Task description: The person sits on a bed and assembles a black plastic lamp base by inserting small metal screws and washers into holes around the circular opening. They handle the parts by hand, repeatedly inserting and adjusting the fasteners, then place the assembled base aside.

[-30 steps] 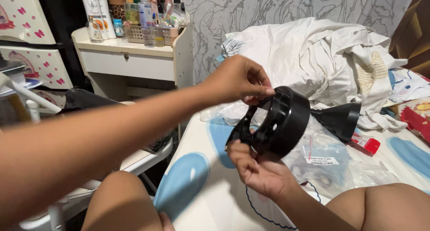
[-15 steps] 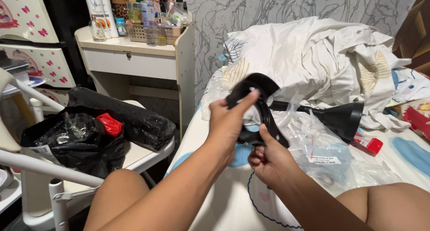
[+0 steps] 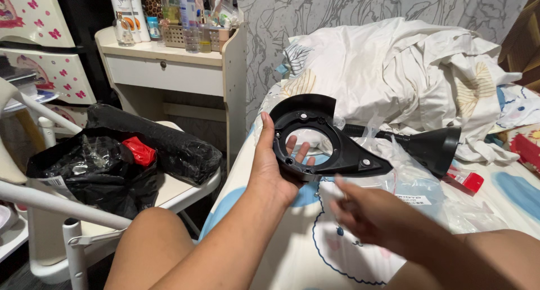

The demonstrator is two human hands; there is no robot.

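Note:
My left hand [image 3: 274, 165] holds a black plastic guard-like part [image 3: 320, 135] with a round opening and a pointed tab, flat side facing me, above the bed. Fingers show through the opening. My right hand [image 3: 368, 211] is blurred, open and empty, just below and right of the part, not touching it. A black funnel-shaped part [image 3: 434, 147] on a ribbed tube lies on the bed behind.
Clear plastic bags [image 3: 419, 191] and a small red object [image 3: 466, 181] lie on the printed sheet. Crumpled white bedding [image 3: 405, 70] is piled behind. A chair [image 3: 169, 191] at left carries black bags [image 3: 95, 166]. A nightstand [image 3: 169, 65] holds several bottles.
The black part has turned from edge-on to flat, now held by my left hand alone. My right hand has let go and dropped lower right.

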